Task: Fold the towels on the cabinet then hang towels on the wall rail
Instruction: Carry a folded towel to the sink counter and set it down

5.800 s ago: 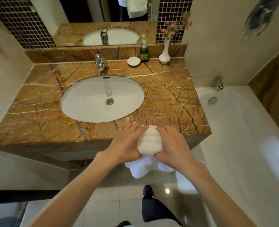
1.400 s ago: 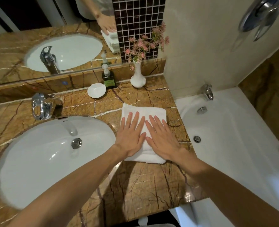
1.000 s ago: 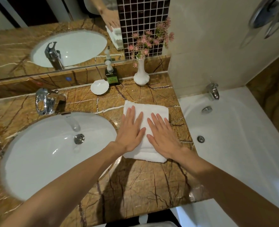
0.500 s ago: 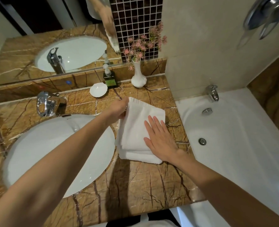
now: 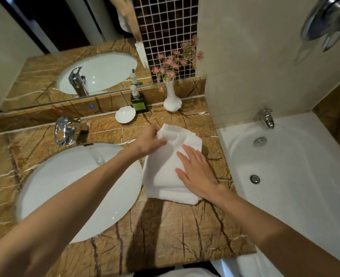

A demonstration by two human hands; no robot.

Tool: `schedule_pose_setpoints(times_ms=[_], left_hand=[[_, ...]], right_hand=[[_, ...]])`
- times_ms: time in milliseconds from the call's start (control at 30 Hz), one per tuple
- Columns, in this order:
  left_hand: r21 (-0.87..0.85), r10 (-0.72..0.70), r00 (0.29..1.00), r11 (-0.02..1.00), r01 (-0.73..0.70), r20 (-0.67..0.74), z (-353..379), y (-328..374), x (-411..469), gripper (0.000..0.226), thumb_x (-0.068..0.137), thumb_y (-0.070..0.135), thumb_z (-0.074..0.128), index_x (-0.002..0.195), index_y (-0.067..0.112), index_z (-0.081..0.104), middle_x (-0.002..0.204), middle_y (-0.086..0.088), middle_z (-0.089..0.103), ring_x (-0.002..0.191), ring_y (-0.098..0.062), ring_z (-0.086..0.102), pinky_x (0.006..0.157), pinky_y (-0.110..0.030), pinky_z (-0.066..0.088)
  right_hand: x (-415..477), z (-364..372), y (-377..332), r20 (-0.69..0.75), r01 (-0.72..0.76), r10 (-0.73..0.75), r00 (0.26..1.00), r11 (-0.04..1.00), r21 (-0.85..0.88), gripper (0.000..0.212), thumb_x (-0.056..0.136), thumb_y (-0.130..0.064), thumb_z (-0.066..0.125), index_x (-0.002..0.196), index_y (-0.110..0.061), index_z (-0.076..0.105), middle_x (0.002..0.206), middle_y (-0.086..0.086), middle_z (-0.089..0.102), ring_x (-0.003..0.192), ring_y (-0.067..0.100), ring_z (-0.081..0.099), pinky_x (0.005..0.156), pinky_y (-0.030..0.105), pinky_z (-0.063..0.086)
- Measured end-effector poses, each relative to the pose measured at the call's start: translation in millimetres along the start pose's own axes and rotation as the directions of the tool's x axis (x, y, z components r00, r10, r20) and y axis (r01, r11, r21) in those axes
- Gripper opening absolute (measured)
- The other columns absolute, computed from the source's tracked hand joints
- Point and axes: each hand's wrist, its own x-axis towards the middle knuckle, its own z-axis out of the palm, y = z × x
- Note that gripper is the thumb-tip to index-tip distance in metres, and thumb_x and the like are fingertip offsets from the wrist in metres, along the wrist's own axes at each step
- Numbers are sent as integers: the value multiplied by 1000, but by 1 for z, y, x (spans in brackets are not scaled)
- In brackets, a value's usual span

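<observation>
A white towel (image 5: 165,172), folded into a thick rectangle, lies on the brown marble cabinet top (image 5: 165,232) to the right of the sink. My left hand (image 5: 149,141) pinches the towel's far left corner and holds the top layer lifted off the stack. My right hand (image 5: 195,172) lies flat with straight fingers on the towel's right half, pressing it down. The wall rail is not in view.
A white oval sink (image 5: 71,188) with a chrome tap (image 5: 65,130) fills the left of the cabinet. At the back stand a white soap dish (image 5: 125,114), a dark soap dispenser (image 5: 138,100) and a white flower vase (image 5: 172,100). A white bathtub (image 5: 297,176) lies right.
Both hands lay flat on the folded towel a second ago. My left hand has since moved to the far left corner, pinched it and raised the top layer. My right hand stays pressing.
</observation>
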Motion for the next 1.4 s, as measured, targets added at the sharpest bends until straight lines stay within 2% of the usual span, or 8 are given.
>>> schedule_pose_setpoints(times_ms=[200, 333, 400, 500, 800, 967, 1133, 1400], left_hand=[[-170, 101, 994, 979, -109, -51, -4, 3, -15, 18, 81, 16, 62, 98, 15, 55, 89, -1, 57, 77, -10, 54, 61, -23, 46], [-265, 182, 979, 943, -201, -94, -8, -1, -28, 16, 75, 14, 62, 87, 21, 54, 82, 4, 57, 71, -4, 52, 59, -15, 43], [-314, 194, 970, 921, -231, -144, -8, -8, -32, 15, 71, 15, 60, 84, 19, 54, 79, 4, 55, 69, -4, 50, 58, -14, 41], [-388, 105, 975, 905, -176, -198, -10, -23, -37, 19, 74, 8, 62, 86, 21, 54, 81, 4, 56, 68, 1, 52, 56, -12, 43], [-516, -30, 987, 855, -56, -155, -43, -62, -60, 40, 75, 16, 72, 107, 29, 51, 98, 12, 60, 86, -5, 60, 60, -10, 50], [-797, -67, 993, 602, -39, -99, -66, -85, -90, 34, 79, 39, 68, 111, 29, 61, 100, 5, 71, 91, -12, 68, 71, -24, 54], [-855, -243, 956, 519, -15, -164, -91, -117, -123, 25, 78, 28, 65, 101, 19, 67, 88, 0, 74, 80, -17, 70, 61, -24, 53], [-824, -175, 982, 565, 42, -70, -123, -178, -188, 34, 80, 12, 68, 114, 15, 63, 109, -10, 70, 101, -29, 66, 91, -43, 52]], right_hand=[[51, -52, 4, -326, -95, 194, 925, 951, 295, 47, 97, -36, 35, 137, -11, 42, 140, 10, 43, 124, 26, 41, 103, 44, 35], [98, -87, 17, 15, -48, 46, 999, 923, 381, 50, 98, -42, 43, 143, -21, 39, 147, 2, 41, 135, 19, 35, 110, 43, 29], [110, -97, 17, 179, -37, -43, 983, 906, 421, 33, 95, -44, 51, 122, -26, 58, 121, -3, 62, 110, 14, 55, 86, 30, 44], [114, -99, 2, 211, 30, -117, 970, 926, 376, 24, 92, -38, 57, 75, -21, 59, 66, -9, 55, 60, 7, 48, 53, 25, 29], [125, -97, -71, 6, 207, -214, 977, 950, 233, 32, 97, -21, 50, 65, -15, 45, 67, 0, 48, 67, 19, 42, 60, 32, 20], [135, -96, -125, -117, 343, -323, 939, 903, 259, 26, 97, -18, 50, 73, -10, 53, 72, 1, 47, 68, 17, 42, 60, 29, 17], [141, -82, -179, -87, 414, -407, 909, 866, 279, 29, 98, -20, 48, 70, -16, 44, 63, -12, 38, 61, 12, 37, 60, 26, 21], [139, -62, -263, 23, 517, -538, 843, 821, 241, 25, 94, -12, 53, 71, -18, 44, 69, -3, 47, 68, 17, 42, 62, 29, 23]])
